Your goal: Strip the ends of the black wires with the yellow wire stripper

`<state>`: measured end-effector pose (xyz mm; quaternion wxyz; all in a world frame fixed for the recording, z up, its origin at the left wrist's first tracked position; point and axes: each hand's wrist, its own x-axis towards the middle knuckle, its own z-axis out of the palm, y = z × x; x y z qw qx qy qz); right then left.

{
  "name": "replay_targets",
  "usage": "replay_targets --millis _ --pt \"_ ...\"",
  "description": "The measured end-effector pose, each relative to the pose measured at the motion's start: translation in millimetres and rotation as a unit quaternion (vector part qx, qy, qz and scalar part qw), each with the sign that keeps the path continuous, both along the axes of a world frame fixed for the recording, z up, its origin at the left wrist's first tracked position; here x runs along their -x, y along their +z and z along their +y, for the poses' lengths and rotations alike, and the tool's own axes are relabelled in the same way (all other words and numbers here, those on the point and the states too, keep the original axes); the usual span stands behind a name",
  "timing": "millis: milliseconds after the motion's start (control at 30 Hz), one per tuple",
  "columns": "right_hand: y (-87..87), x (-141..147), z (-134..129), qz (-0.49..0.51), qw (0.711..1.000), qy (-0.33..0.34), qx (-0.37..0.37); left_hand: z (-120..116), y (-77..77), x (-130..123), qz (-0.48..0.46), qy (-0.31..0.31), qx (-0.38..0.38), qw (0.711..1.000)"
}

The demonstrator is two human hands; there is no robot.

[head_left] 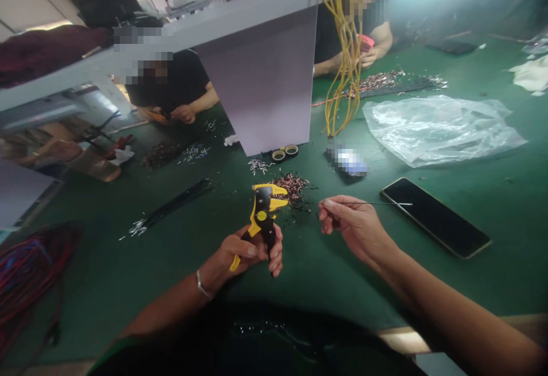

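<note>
Wire stripper (262, 213) in left hand's (252, 250) closed grip, wire (368, 203) pinched in right's (349, 222).

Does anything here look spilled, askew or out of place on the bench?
The pile of copper-and-black scraps lies loose, with stray bits scattered around it on the green table, beyond the yellow-and-black tool in the left hand. The clear plastic bag looks crumpled. No damage is evident.
</note>
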<state>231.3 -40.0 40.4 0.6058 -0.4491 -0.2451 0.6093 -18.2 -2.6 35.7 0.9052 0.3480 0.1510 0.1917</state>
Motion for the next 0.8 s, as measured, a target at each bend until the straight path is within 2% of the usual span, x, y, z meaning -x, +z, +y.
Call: replay_targets --millis 333,800 --pt "-1.4 -0.1 -0.1 -0.001 1.0 0.001 -0.012 3.7 -3.0 2.1 -0.016 -0.048 -0.01 0.999" --pt "3.1 2.7 -4.5 0.005 1.0 -0.004 -0.019 1.5 -7.4 -0.7 -0.017 -0.047 -0.017 0.999"
